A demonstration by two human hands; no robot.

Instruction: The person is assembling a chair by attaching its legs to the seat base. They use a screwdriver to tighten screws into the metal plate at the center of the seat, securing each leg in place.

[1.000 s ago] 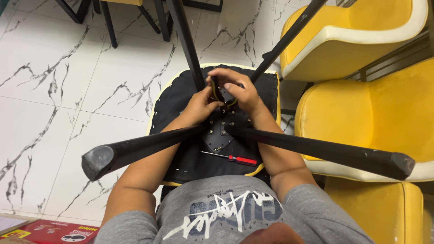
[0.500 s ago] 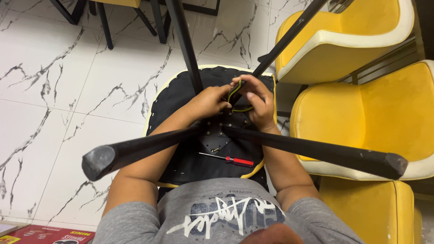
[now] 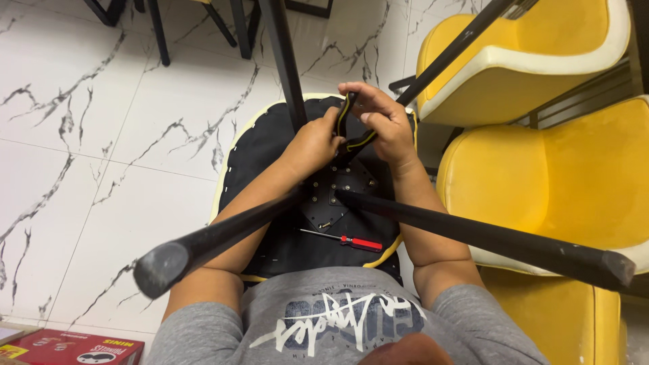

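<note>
My left hand and right hand both closed around black-and-yellow pliers, held above metal bracket on upturned chair's black underside. Red-handled screwdriver lies loose below bracket. Black legs stick up toward me.

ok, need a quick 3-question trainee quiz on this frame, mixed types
1. True or false: the red-handled screwdriver is in the right hand.
2. Which hand grips the black-and-yellow tool? A) left hand only B) right only C) both
3. Fill in: the upturned chair shows a ___ underside.

Key:
1. False; it lies on the underside, apart from both hands.
2. C
3. black
</note>
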